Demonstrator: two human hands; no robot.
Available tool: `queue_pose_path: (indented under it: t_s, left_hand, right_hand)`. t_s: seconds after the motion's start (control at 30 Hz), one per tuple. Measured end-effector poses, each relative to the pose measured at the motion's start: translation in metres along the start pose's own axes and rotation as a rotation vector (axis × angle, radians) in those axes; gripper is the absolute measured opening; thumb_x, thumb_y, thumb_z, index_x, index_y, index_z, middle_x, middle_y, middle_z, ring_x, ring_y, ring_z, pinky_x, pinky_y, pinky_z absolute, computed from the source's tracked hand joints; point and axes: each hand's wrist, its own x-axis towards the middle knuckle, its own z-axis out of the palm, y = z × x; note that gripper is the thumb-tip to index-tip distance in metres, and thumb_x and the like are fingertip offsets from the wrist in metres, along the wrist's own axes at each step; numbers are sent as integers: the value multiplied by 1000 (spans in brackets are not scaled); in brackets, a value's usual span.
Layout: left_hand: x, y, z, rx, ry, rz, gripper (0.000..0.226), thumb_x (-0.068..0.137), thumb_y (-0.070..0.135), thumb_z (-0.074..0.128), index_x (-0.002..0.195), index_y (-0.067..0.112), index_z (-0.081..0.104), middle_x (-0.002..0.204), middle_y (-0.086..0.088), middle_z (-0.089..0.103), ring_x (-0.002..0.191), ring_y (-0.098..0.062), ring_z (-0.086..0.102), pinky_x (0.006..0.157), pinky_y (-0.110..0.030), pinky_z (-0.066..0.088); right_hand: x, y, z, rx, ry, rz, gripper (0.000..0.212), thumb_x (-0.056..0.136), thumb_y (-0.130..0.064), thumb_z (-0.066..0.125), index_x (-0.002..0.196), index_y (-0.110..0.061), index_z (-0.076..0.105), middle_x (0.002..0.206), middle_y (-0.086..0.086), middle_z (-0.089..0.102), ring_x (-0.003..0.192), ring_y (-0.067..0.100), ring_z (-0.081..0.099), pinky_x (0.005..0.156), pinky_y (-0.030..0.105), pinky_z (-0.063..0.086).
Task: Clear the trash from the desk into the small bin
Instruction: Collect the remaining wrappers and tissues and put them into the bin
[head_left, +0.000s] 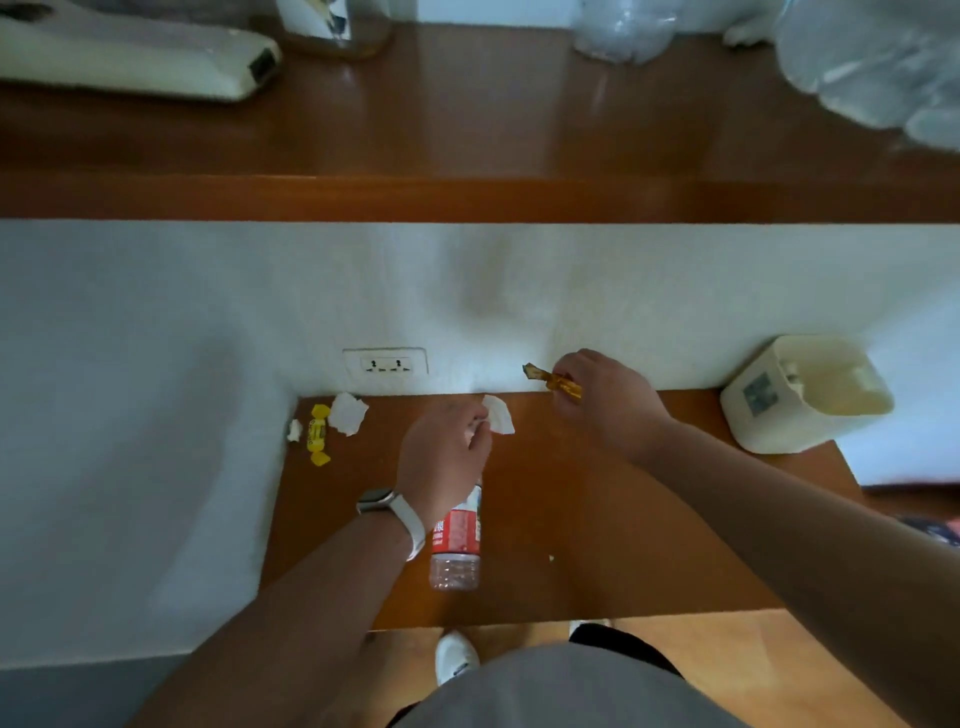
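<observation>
My left hand (444, 457) pinches a white tissue (500, 414) in its fingers (470, 418) near the back of the surface (597, 519), above a plastic bottle (457, 540) lying on its side. My right hand (602, 397) pinches an amber wrapper (540, 375) close to the wall. The small bin (805, 395) stands at the right end, well apart from both hands. A yellow wrapper (318, 432), a crumpled tissue (348, 413) and a white scrap (294, 430) lie in the far left corner.

Right hand (597, 400) pinching orange wrapper (551, 383), left hand (444, 457) pinching tissue (500, 414)
</observation>
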Motion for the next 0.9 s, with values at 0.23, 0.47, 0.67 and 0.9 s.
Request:
queue_pose_path:
  t_s: [0.23, 0.47, 0.67, 0.9]
  left_hand:
    - [29, 62, 36, 65, -48, 85, 16, 94, 24, 65, 106, 15, 70, 104, 0, 69, 91, -6, 53, 77, -14, 42]
    - [65, 152, 92, 74, -155, 155, 16, 98, 24, 55, 106, 17, 66, 108, 2, 65, 95, -6, 47, 77, -21, 39]
    - [90, 226, 144, 45, -226, 200, 17, 98, 23, 54, 109, 20, 66, 106, 4, 69, 94, -10, 56, 77, -23, 45]
    - [119, 290, 202, 10, -308, 165, 29, 97, 24, 52, 126, 21, 60, 115, 2, 67, 106, -16, 59, 88, -32, 50]
  right_hand:
    - [-28, 67, -30, 70, 78, 121, 18, 89, -25, 56, 106, -22, 60, 91, -9, 52, 80, 18, 58, 62, 32, 45]
    - [-70, 150, -54, 111, 85, 274, 25, 92, -30, 54, 115, -22, 59, 109, -4, 60, 96, 20, 58, 70, 32, 44]
    - [-82, 232, -88, 151, 189, 392, 18, 92, -34, 55, 105, -22, 58, 97, -4, 57, 80, 17, 55, 68, 35, 49]
    - [-87, 310, -109, 231, 206, 483, 18, 89, -33, 55, 104, -23, 55, 95, -4, 59, 79, 19, 57, 71, 39, 52]
